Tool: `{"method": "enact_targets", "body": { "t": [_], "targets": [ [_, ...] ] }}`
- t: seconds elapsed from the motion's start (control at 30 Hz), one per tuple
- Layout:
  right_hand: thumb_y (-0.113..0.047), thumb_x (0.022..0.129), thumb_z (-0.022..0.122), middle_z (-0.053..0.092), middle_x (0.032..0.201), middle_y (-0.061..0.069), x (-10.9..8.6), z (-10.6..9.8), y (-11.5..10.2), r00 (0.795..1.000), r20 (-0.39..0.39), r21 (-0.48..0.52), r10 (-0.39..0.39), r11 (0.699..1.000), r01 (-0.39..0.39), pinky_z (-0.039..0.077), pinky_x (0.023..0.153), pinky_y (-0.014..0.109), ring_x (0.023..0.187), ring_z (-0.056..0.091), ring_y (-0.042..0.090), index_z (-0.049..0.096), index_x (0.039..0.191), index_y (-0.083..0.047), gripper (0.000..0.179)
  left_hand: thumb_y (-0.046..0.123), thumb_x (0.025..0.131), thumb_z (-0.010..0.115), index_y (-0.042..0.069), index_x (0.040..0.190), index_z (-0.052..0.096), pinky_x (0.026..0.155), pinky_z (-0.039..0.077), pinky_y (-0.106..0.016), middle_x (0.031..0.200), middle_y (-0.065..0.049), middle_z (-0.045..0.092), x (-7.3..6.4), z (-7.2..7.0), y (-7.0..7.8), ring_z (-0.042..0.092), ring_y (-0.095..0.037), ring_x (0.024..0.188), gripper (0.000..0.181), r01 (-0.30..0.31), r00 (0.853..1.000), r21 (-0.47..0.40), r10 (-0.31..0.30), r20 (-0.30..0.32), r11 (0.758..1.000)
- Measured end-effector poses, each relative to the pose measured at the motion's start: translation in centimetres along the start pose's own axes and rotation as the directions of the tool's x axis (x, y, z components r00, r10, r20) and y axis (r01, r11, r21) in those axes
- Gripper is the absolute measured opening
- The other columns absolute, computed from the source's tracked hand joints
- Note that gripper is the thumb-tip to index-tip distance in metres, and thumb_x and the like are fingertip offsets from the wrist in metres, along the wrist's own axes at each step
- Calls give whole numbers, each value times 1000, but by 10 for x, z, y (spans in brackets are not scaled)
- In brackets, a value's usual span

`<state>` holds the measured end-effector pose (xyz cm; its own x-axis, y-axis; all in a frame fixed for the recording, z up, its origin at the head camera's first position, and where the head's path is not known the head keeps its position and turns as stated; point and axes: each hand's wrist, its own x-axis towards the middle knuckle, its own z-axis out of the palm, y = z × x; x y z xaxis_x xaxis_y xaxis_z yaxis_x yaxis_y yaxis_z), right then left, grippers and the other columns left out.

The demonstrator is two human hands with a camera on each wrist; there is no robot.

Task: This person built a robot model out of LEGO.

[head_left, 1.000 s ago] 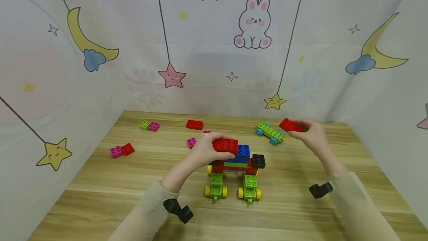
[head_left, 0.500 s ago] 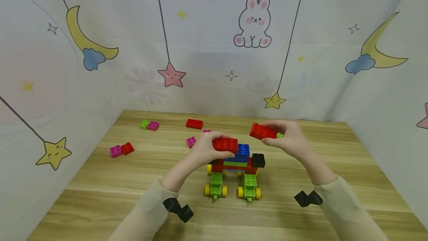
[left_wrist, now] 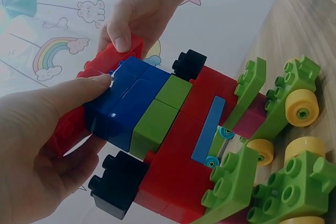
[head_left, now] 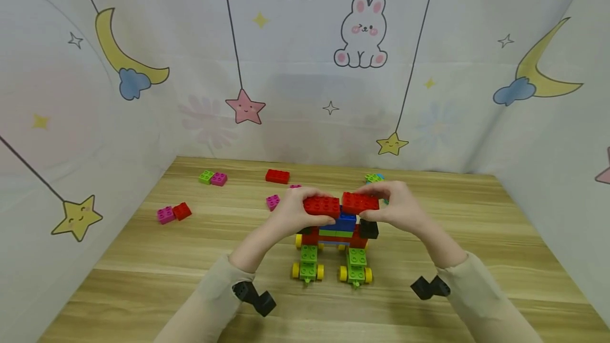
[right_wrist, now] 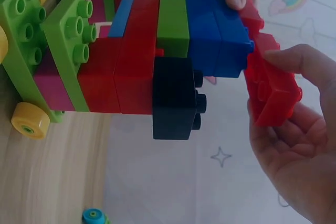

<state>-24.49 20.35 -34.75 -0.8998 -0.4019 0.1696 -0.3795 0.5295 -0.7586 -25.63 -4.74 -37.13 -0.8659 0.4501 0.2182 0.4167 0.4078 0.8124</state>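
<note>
Atop the model (head_left: 333, 237), both hands pinch red bricks: left hand (head_left: 290, 216), right hand (head_left: 400, 210). Only the right wrist view shows the right brick (right_wrist: 270, 90) just off the blue block (right_wrist: 220, 35).

A wooden tabletop (head_left: 143, 258) sits enclosed by 3 pale fabric walls (head_left: 295, 57) printed with moons, stars and a bunny (head_left: 362, 33).

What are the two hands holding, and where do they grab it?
Each holds a red brick atop the toy car: left hand grips the left red brick by its sides; right hand pinches the right red brick by its edges.
</note>
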Motion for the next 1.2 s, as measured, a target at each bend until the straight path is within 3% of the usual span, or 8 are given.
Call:
{"method": "enact_targets", "body": {
  "t": [0.43,0.63,0.8,0.97,1.2],
  "targets": [
    [-6,78,77,70,109,13,2,4,1,996,46,21,-70,997,69,51,91,42,98,64,25,71,113,-1,36,23,77,84,10,115,72,69,54,-24,109,-9,72,-1,0,-1,64,-16,82,41,-11,1000,12,11,0,1000],
    [-8,81,75,70,110,14,2,3,2,994,73,9,-85,996,84,53,85,37,98,65,25,70,115,0,36,23,77,84,10,115,71,70,53,-24,109,-9,72,-2,0,0,64,-16,83,42,-7,1000,7,7,1,1000],
    [-10,83,73,70,111,12,3,2,3,991,90,-18,-100,995,102,50,93,45,101,64,25,69,117,-2,35,23,77,84,11,115,72,70,53,-25,110,-9,71,-2,0,-1,63,-17,84,42,-10,1000,10,10,-3,1000],
    [-15,84,76,70,110,8,5,5,4,993,85,-8,-80,997,81,50,95,46,102,64,24,68,116,-5,35,23,77,84,10,115,72,70,53,-25,111,-9,71,-1,0,-1,64,-17,85,42,-12,1000,12,12,-6,1000],
    [-19,83,78,70,105,7,9,10,5,997,59,13,-47,999,47,53,84,37,95,65,19,68,112,-6,33,23,78,84,9,115,72,69,53,-23,111,-9,72,0,0,-1,63,-16,84,42,-30,1000,27,30,-8,999]
  ]
}}
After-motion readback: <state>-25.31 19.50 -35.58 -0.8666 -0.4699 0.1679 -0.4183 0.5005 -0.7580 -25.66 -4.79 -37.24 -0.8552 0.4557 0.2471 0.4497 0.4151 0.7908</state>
